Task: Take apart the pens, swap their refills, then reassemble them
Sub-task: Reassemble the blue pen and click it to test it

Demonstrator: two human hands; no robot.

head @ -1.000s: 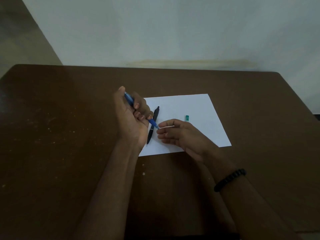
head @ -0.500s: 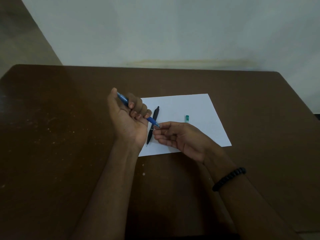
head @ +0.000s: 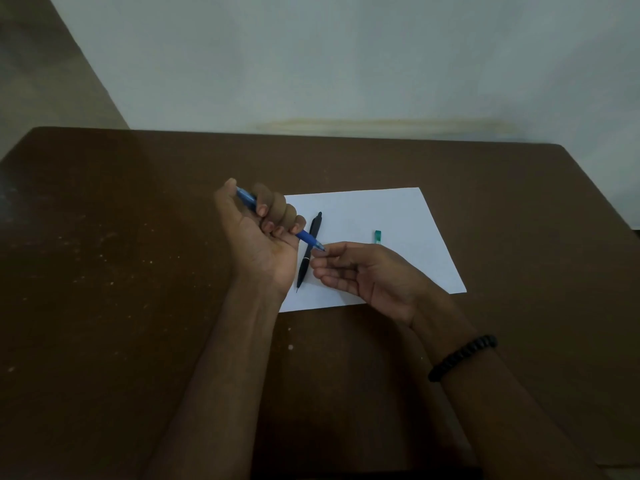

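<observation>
In the head view, the left hand [head: 258, 244] is raised above the dark brown wooden worktop [head: 104, 271], palm turned toward the camera, its fingers curled tightly around the barrel of a slim blue plastic pen [head: 277, 220]. The pen runs diagonally through the fist, its rear end poking out beside the thumb and its tip end pointing down to the right. The right hand [head: 367, 271] lies palm up just beside it, fingers loosely bent, with thumb and forefinger pinching the blue pen's tip end. A black beaded bracelet [head: 462, 356] circles the right wrist. Both forearms reach in from the lower edge. On the white sheet of paper [head: 381, 209] a slim black pen [head: 309, 251] lies below the hands, and a small green plastic piece [head: 377, 236] sits apart to its right.
</observation>
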